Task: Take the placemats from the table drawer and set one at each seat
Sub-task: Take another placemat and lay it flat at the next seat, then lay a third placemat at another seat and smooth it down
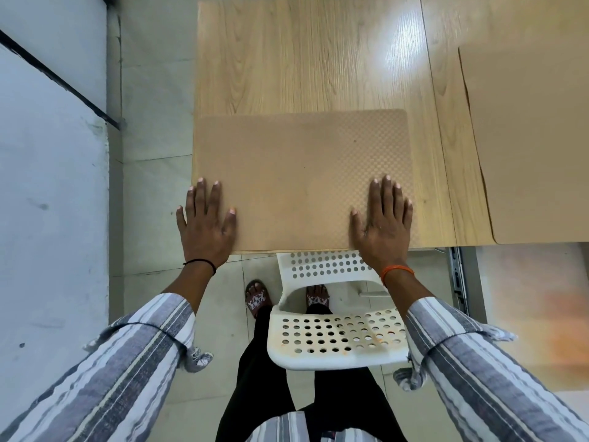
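Note:
A tan, checker-textured placemat (299, 177) lies flat on the light wooden table (306, 59), flush with its near edge and left corner. My left hand (205, 224) rests palm down on the mat's near left corner, fingers spread, partly overhanging the table's side. My right hand (384, 221) lies flat on the mat's near right corner, fingers apart. A second tan placemat (529, 148) lies on the table at the right. The drawer (468, 275) stands pulled out under the table's near right edge; its inside is blurred.
A white perforated chair (334, 333) stands right in front of me, pushed partly under the table. My feet in sandals show on the pale tiled floor (153, 173). A grey wall (51, 186) runs along the left.

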`<action>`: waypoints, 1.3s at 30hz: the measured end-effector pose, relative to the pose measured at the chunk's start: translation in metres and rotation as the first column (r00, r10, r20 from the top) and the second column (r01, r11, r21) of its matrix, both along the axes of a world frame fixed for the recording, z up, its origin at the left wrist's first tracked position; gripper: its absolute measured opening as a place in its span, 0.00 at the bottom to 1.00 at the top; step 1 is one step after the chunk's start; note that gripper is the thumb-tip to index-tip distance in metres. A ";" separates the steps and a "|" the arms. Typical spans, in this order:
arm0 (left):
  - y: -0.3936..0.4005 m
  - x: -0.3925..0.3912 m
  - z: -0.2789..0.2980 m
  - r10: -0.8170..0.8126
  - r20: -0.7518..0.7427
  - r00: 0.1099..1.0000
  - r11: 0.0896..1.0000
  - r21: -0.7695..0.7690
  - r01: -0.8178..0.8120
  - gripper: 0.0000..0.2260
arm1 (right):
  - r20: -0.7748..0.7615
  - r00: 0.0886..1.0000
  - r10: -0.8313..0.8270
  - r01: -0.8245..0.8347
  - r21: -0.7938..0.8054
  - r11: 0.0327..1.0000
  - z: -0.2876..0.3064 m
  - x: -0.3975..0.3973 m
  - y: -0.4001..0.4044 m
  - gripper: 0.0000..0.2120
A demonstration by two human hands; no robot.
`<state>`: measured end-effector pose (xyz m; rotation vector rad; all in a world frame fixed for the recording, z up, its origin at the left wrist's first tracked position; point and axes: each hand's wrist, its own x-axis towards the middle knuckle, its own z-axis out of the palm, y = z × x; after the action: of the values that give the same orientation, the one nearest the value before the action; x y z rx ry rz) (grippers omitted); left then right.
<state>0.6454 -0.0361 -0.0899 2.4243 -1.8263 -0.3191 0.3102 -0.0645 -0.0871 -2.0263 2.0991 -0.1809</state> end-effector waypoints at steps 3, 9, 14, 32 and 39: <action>-0.001 0.000 0.003 -0.013 0.007 1.000 1.000 0.020 0.012 0.27 | 0.003 1.000 0.000 0.000 0.009 1.000 0.001 0.000 0.000 0.33; -0.008 -0.021 0.030 0.045 -0.054 0.998 0.999 -0.012 -0.045 0.27 | 0.148 0.989 -0.029 0.022 0.050 0.999 0.022 0.000 -0.008 0.29; -0.011 -0.073 0.063 -0.118 -0.390 0.913 0.981 -0.189 0.046 0.25 | 0.293 0.956 0.007 0.000 -0.024 1.000 0.052 0.000 -0.011 0.16; 0.015 -0.158 0.168 -0.331 -0.793 0.511 0.935 -0.204 0.290 0.09 | 0.652 0.746 -0.137 0.214 -0.040 0.976 0.149 -0.036 0.081 0.08; 0.037 -0.219 0.184 -0.404 -0.827 0.391 0.877 -0.228 0.424 0.09 | 0.633 0.725 -0.273 0.406 -0.073 0.911 0.177 -0.088 0.138 0.08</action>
<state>0.4265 0.0005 0.0944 1.2283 -1.7865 -1.3162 0.2220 0.0732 0.0895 -1.3522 2.0279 -1.0168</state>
